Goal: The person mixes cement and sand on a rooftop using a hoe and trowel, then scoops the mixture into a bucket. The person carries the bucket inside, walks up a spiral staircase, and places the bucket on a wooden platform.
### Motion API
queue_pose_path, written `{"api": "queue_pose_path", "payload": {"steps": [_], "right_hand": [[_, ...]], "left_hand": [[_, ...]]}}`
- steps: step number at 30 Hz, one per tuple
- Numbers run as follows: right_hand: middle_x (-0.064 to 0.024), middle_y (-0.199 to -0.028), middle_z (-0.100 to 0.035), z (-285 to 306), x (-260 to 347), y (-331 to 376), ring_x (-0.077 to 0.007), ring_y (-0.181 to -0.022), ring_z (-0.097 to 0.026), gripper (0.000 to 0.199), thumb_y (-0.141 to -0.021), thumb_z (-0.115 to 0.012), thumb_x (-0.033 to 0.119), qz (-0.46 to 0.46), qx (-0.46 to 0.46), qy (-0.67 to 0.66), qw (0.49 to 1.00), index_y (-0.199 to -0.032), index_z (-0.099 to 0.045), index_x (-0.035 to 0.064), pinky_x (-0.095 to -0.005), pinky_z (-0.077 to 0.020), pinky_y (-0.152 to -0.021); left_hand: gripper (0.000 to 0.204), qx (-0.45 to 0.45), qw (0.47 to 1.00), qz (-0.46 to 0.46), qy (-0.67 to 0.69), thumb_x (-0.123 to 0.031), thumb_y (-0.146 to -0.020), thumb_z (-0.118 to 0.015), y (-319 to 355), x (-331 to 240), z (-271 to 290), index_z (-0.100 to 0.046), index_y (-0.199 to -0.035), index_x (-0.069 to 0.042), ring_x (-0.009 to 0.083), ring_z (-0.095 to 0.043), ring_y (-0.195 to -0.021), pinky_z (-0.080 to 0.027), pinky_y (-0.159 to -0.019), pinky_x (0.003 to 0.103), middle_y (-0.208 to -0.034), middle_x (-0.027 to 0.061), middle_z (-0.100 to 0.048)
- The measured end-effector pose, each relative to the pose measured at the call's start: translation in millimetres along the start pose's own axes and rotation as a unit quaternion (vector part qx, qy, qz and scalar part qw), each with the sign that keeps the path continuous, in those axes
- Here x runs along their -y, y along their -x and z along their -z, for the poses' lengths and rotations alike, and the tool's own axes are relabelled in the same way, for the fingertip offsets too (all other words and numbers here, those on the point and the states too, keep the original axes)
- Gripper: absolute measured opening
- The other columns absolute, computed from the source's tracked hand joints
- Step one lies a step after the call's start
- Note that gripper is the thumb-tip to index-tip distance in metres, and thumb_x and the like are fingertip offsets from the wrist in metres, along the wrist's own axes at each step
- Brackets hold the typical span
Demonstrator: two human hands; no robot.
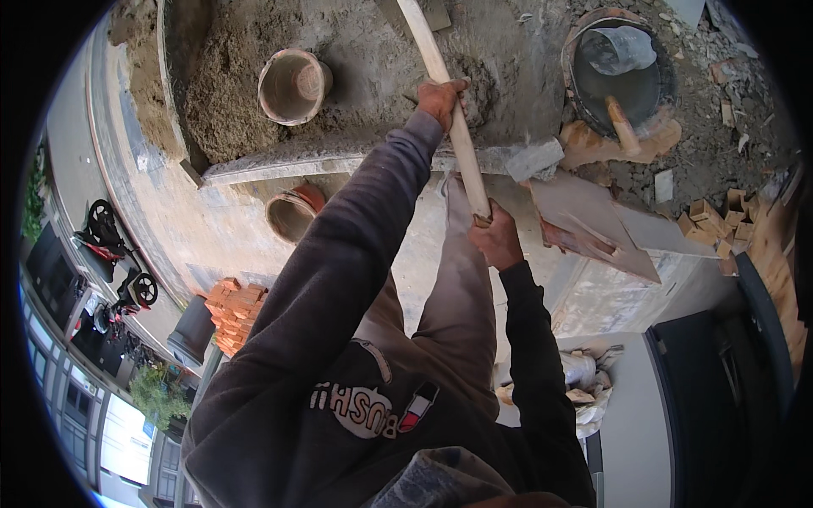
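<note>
A long pale wooden handle (467, 161) runs from my waist up past the top edge of the head view. Beside its upper end shows part of a flat grey-brown blade (434, 15), like a hoe's. Farther up the shaft, my left hand (440, 103) is wrapped round the wood. My right hand (498, 239) grips the shaft close to its near end. Beneath the handle lies wet grey mortar (484, 89), and coarser sandy mix (222, 114) is heaped to the left.
An empty bucket (295, 87) sits in the mix, another bucket (292, 216) outside the low edging board (339, 162). At right stand a water tub (584, 93) holding a clear container (622, 51), rubble (737, 93) and a leaning board (593, 212). Bricks (233, 313) are stacked left.
</note>
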State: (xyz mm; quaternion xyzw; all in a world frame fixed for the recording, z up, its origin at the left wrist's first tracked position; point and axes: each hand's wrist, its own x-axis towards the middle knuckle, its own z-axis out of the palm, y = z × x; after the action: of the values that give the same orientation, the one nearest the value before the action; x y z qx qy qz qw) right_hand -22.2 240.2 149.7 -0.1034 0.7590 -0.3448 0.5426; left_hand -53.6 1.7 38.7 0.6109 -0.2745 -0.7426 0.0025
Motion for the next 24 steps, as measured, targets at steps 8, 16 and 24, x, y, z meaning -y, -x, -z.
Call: {"api": "queue_pose_path", "payload": {"steps": [8,16,24], "right_hand": [[-0.0044,-0.067,-0.053,5.1,14.2,36.1,-0.0133,-0.052,-0.049,0.036,-0.064,-0.059,0.008,-0.162,0.003,-0.159,0.974,-0.097,-0.053,-0.0033,-0.027,-0.0417,-0.05],[-0.0002,-0.061,-0.045,-16.0,35.8,102.4,-0.0082,-0.047,-0.046,0.029,-0.065,-0.056,0.005,-0.219,-0.001,-0.216,0.951,-0.093,-0.048,0.0027,-0.0249,-0.0374,-0.041],[-0.0006,-0.061,-0.048,-32.1,86.4,142.4,-0.009,-0.045,-0.046,0.022,-0.073,-0.057,0.001,-0.262,-0.017,-0.282,0.923,-0.092,-0.049,0.0061,-0.0243,-0.0392,-0.041]], "left_hand": [[0.012,-0.014,0.994,0.091,-0.057,0.005,-0.07,-0.064,9.5,54.7,-31.2,-0.052,-0.066,0.006,0.0256,-0.055,-0.043,-0.046,-0.037,0.039,-0.057,0.0144,-0.053],[0.012,0.109,0.985,0.08,-0.109,0.002,-0.067,-0.066,50.6,89.3,-8.1,-0.059,-0.069,0.012,0.0283,-0.061,-0.049,-0.049,-0.04,0.037,-0.061,0.019,-0.06],[0.019,0.07,0.983,0.118,-0.125,0.0,-0.068,-0.069,94.9,84.4,2.3,-0.056,-0.072,0.014,0.0267,-0.059,-0.048,-0.049,-0.039,0.038,-0.064,0.02,-0.058]]}}
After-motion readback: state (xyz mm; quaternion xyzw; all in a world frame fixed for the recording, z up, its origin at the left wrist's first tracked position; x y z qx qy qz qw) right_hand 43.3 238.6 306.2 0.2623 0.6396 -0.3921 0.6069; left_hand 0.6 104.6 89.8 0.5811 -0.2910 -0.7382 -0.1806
